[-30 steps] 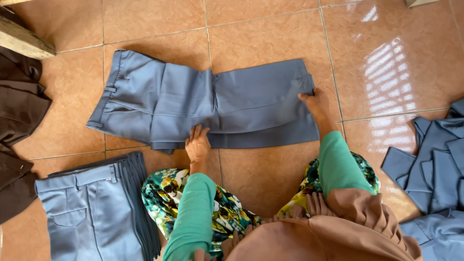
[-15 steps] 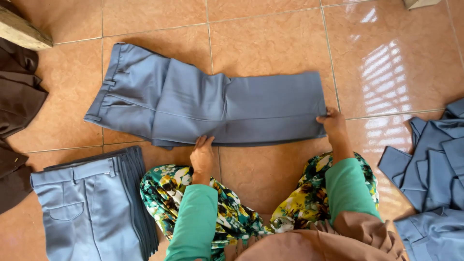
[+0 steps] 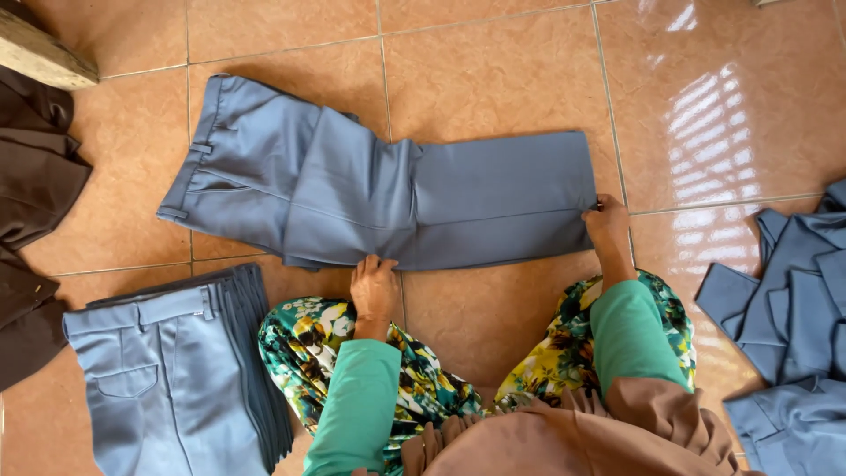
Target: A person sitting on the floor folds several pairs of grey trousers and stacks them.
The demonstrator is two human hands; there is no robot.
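the left hand (image 3: 374, 286) is pressing flat, fingers spread, on the near edge of the one pair of grey-blue trousers (image 3: 388, 194) lying spread across the tiled floor (image 3: 493, 70); the right hand (image 3: 606, 220) is pinching its hem corner with fingers closed. left of and nearer than those trousers, one folded stack (image 3: 167, 379) is sitting. far to their right, a loose pile of blue cloth (image 3: 793, 326) is lying; to their left, brown garments (image 3: 35, 211).
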